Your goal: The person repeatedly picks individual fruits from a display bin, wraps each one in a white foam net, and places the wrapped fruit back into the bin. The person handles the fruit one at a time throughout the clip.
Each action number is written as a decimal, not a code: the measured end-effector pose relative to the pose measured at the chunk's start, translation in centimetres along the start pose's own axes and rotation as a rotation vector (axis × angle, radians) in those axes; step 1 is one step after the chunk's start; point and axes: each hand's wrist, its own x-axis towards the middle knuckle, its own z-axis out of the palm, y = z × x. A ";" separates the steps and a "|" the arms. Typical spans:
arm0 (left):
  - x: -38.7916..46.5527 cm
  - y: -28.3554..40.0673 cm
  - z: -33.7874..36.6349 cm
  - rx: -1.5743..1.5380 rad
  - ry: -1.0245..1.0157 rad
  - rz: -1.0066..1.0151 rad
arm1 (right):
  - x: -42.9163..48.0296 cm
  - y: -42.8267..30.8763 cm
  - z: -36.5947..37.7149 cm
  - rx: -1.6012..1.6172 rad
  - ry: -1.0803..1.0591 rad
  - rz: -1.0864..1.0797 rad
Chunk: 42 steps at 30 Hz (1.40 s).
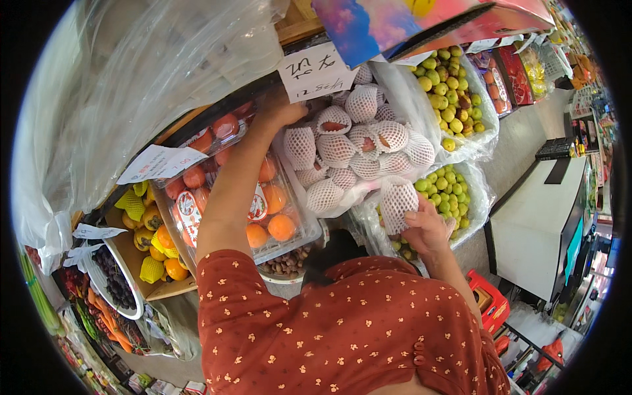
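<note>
My right hand (427, 224) holds a fruit in a white foam net (399, 205), fingers and thumb around its lower right side. That fruit is at the near edge of a pile of similar netted fruits (365, 140), some showing reddish skin. At the far left end of the pile, my left hand (286, 106) reaches in beside a handwritten card (318, 71); its fingers are partly hidden, and whether they hold anything cannot be told. Under my left forearm lie clear plastic boxes of orange-red fruits (281, 227).
Plastic-lined crates of green-yellow fruits (447, 94) and green fruits (447, 190) stand to the right. Persimmon-like fruits in a cardboard box (170, 291) and dark grapes in a white basket (140, 308) are at left. Plastic sheeting (163, 59) hangs upper left; a printed carton (365, 29) juts in above.
</note>
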 end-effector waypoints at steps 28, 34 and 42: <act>-9.1 8.5 -2.0 -1.536 -0.328 -0.006 | 8.4 -1.3 6.2 -0.659 -0.019 -0.197; -6.9 5.6 -0.6 -1.524 -0.196 -0.143 | 8.6 -0.6 4.4 -0.833 -0.058 -0.204; 2.0 -4.6 0.7 -1.389 0.363 -0.378 | 3.9 -0.2 1.6 -0.879 0.009 -0.084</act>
